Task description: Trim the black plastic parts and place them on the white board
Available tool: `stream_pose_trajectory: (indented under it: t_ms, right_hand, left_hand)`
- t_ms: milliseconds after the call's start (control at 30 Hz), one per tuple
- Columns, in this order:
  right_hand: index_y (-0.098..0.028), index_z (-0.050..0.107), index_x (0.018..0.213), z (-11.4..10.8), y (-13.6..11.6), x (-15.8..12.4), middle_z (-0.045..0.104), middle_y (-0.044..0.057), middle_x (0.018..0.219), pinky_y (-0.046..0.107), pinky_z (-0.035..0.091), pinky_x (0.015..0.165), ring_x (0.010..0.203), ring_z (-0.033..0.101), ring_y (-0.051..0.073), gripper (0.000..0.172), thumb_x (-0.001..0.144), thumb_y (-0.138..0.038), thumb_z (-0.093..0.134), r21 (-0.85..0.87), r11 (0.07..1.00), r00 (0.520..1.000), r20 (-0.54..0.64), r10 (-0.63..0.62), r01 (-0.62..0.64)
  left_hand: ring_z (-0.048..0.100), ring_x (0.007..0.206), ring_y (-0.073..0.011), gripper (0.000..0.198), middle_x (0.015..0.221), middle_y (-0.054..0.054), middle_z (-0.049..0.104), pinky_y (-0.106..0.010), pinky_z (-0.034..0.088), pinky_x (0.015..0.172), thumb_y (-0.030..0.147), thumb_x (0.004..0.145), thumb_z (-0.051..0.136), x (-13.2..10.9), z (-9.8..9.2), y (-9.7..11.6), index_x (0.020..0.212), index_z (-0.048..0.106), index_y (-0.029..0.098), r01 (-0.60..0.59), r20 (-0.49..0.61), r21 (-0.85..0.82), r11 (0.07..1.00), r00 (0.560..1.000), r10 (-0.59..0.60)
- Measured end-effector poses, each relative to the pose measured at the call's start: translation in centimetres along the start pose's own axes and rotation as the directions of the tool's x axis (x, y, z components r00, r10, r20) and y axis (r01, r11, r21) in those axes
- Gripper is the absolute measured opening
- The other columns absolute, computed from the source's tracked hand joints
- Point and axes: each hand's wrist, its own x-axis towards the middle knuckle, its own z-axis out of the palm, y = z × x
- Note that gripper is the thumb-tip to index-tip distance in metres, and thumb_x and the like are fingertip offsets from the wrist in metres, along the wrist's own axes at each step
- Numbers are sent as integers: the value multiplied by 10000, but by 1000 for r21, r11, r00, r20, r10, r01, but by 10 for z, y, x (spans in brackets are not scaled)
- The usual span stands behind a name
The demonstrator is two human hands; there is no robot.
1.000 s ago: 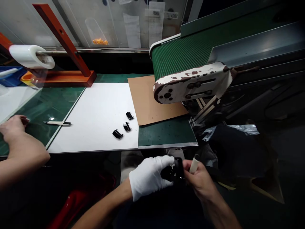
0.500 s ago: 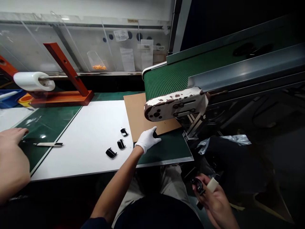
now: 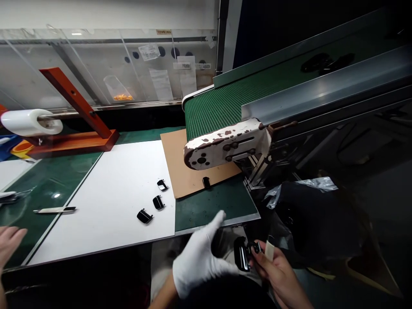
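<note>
Left hand [image 3: 200,256], in a white fabric glove: thumb and fingers spread apart, palm turned toward the glossy black curved part [image 3: 240,255]; contact at the fingertips can't be told. Bare right hand [image 3: 277,269]: fingers clamped on that part's clip side, with a flat cream-coloured handle [image 3: 269,250] also in the grip. Part is in front of the body, off the near table edge, between the two hands, glossy face toward the left hand.

On the white sheet [image 3: 112,193]: three small glossy black pieces with prongs [image 3: 158,202], close together, apart from each other. One small black piece [image 3: 206,182] at the near edge of the brown cardboard sheet [image 3: 180,171], under the end of the green ribbed conveyor belt [image 3: 212,107]. Slim cream-and-black pen-shaped tool [image 3: 54,210] lies at left, across the sheet's border. Co-worker's bare hand [image 3: 10,243] at far left.
</note>
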Motion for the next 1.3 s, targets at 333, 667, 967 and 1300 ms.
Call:
stream_pose_trajectory:
  t_ms: [333,667,967,1300]
  right_hand:
    - [-160,651,668,12,-1,-3,568,16,552,227,177,434,444,319,66,450,685,-598,753,-33,999,989,151,-5,10]
    - [-136,717,988,19,-21,-9,616,42,566,233,183,407,398,290,60,593,781,-679,596,-56,996,997,15,-73,73]
    - [-127,686,666,17,-27,-9,617,24,542,224,149,408,399,287,43,364,724,-478,761,-198,980,991,123,59,-34]
    - [-171,507,623,13,-21,-16,423,-81,444,191,102,388,386,195,17,438,676,-512,777,65,990,963,246,108,-127]
  left_hand:
    - [711,904,-212,899,1086,-30,696,-287,594,767,425,754,744,0,19,23,1490,242,308,-251,-19,60,966,968,252]
    - [617,1097,-251,399,1296,-115,576,-450,532,918,322,907,611,-7,14,15,1278,531,197,-124,-41,223,967,990,136]
    - [618,1153,-285,741,1279,-146,621,-422,524,971,260,740,779,-6,14,18,1370,394,192,-229,117,385,894,973,198]
    - [591,1198,-255,685,1299,-142,606,-443,434,1080,207,868,628,-22,17,30,1443,257,194,-367,69,395,843,926,371]
